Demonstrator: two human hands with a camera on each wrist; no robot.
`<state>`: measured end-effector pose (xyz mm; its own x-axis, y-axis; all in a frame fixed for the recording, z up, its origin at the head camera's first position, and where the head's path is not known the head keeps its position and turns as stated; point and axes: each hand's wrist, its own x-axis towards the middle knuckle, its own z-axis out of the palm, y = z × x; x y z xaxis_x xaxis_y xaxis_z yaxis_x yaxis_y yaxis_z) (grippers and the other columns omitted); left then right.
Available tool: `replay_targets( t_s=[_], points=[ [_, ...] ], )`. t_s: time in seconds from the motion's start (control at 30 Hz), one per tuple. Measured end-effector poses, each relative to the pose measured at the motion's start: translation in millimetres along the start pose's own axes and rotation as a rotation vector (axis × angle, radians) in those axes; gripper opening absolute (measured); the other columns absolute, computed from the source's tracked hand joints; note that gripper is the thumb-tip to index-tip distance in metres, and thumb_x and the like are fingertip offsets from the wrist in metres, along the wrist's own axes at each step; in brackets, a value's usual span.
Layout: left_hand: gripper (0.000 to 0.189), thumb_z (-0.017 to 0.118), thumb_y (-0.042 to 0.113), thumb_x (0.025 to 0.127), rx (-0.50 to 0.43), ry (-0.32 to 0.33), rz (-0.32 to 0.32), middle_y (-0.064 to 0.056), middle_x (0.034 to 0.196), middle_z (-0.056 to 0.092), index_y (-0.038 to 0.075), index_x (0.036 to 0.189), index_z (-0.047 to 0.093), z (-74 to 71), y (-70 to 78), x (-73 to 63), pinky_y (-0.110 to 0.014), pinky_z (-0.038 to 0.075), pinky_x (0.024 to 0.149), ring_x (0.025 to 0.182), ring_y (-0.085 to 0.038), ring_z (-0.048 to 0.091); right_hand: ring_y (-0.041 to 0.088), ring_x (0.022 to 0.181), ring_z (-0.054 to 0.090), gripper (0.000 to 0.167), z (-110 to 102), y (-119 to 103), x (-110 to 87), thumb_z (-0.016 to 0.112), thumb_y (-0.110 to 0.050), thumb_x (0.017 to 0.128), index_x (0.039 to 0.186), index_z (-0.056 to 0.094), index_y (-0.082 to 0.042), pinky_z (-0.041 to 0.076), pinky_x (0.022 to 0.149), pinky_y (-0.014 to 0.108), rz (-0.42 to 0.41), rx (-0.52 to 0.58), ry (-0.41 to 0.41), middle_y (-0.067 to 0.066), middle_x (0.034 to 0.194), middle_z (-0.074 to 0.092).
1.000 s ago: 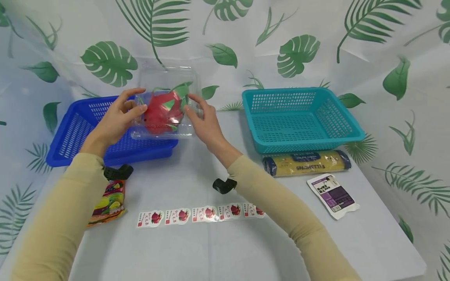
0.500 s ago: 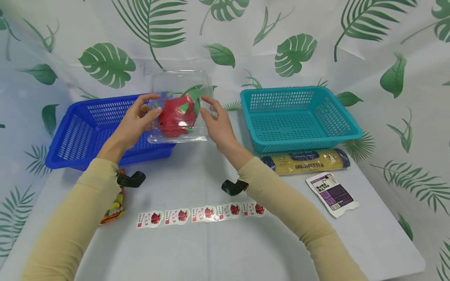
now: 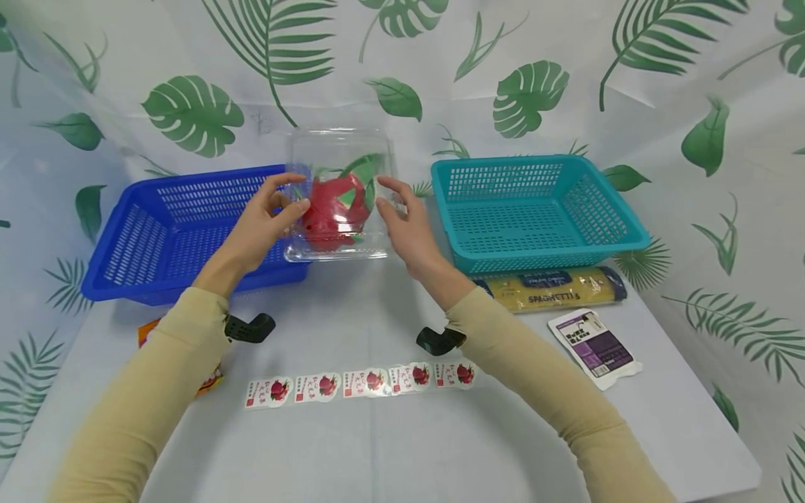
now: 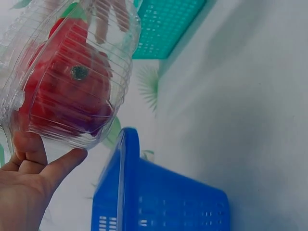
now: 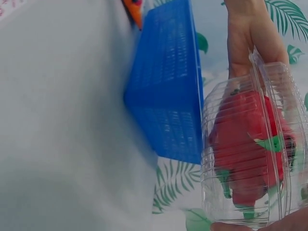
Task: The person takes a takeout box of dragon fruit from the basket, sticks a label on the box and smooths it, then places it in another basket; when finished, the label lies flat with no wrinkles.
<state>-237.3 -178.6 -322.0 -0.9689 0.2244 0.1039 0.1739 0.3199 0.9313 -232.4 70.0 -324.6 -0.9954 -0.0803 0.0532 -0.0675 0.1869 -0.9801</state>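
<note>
A clear plastic clamshell box (image 3: 336, 143) is held up in the air, its lid closed over a red dragon fruit (image 3: 333, 209) with green leafy scales. My left hand (image 3: 259, 227) grips the box's left side between thumb and fingers. On the opposite side my right hand (image 3: 411, 234) pinches the right edge. The left wrist view shows the ribbed wall of the clamshell box (image 4: 120, 103) just over the left thumb and fingers. In the right wrist view, only a bit of the right hand (image 5: 284, 225) shows beneath the box.
Behind the left hand stands a blue basket (image 3: 170, 244); a teal basket (image 3: 534, 262) is at right. Before it lie a spaghetti pack (image 3: 553, 290) and a white-purple pouch (image 3: 594, 349). A sticker strip (image 3: 358, 386) lies in front; the left sleeve partly hides an orange packet (image 3: 210, 381).
Both hands have carried the clamshell box rightward and slightly down, from over the blue basket to its right end. The things on the table have stayed put.
</note>
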Motion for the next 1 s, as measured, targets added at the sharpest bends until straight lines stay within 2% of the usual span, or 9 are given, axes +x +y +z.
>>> replay_targets(
  t_s=[0.2, 0.43, 0.67, 0.8, 0.93, 1.0],
  points=[
    [0.051, 0.057, 0.038, 0.099, -0.020, -0.005, -0.002, -0.009, 0.098, 0.047, 0.024, 0.145, 0.039, 9.8, -2.6, -0.5, -0.036, 0.046, 0.081, 0.083, -0.022, 0.048, 0.028, 0.133, 0.043, 0.038, -8.1, 3.7, -3.4, 0.052, -0.032, 0.102, 0.140, 0.049, -0.035, 0.049, 0.096, 0.042, 0.019, -0.007, 0.013, 0.005, 0.152, 0.030],
    [0.051, 0.057, 0.037, 0.099, -0.011, -0.014, 0.005, -0.010, 0.099, 0.049, 0.025, 0.145, 0.040, 21.3, -8.3, 0.3, -0.035, 0.048, 0.081, 0.088, -0.023, 0.050, 0.032, 0.132, 0.042, 0.038, -16.4, 10.8, -7.6, 0.052, -0.031, 0.102, 0.140, 0.049, -0.032, 0.047, 0.098, 0.044, 0.016, -0.026, 0.021, 0.005, 0.151, 0.031],
    [0.052, 0.058, 0.036, 0.099, -0.011, -0.046, -0.002, -0.011, 0.097, 0.050, 0.023, 0.146, 0.039, 30.2, -13.7, -0.5, -0.033, 0.049, 0.078, 0.084, -0.024, 0.051, 0.031, 0.130, 0.045, 0.037, -22.3, 22.2, -9.3, 0.053, -0.031, 0.102, 0.138, 0.051, -0.031, 0.048, 0.096, 0.045, 0.023, -0.028, 0.026, 0.006, 0.150, 0.032],
    [0.052, 0.056, 0.030, 0.100, 0.001, -0.063, -0.020, -0.011, 0.097, 0.049, 0.019, 0.147, 0.037, 35.7, -3.6, -5.3, -0.031, 0.048, 0.073, 0.082, -0.023, 0.050, 0.032, 0.130, 0.044, 0.038, -26.4, 27.4, -10.9, 0.054, -0.031, 0.101, 0.139, 0.050, -0.029, 0.047, 0.097, 0.048, 0.018, -0.028, 0.013, 0.007, 0.150, 0.032],
    [0.052, 0.056, 0.027, 0.101, 0.007, -0.086, -0.032, -0.011, 0.096, 0.048, 0.019, 0.148, 0.035, 40.4, -3.7, -6.6, -0.027, 0.045, 0.068, 0.080, -0.022, 0.048, 0.032, 0.131, 0.044, 0.038, -29.8, 32.1, -13.0, 0.053, -0.031, 0.102, 0.139, 0.050, -0.029, 0.048, 0.097, 0.048, 0.021, -0.037, 0.006, 0.007, 0.151, 0.031],
    [0.053, 0.056, 0.030, 0.100, 0.007, -0.091, -0.026, -0.011, 0.096, 0.048, 0.022, 0.148, 0.035, 42.7, -13.1, -3.2, -0.029, 0.045, 0.068, 0.080, -0.023, 0.048, 0.033, 0.130, 0.043, 0.038, -31.3, 34.5, -13.9, 0.053, -0.031, 0.102, 0.140, 0.049, -0.028, 0.048, 0.097, 0.049, 0.024, -0.037, 0.003, 0.008, 0.151, 0.030]
  ],
)
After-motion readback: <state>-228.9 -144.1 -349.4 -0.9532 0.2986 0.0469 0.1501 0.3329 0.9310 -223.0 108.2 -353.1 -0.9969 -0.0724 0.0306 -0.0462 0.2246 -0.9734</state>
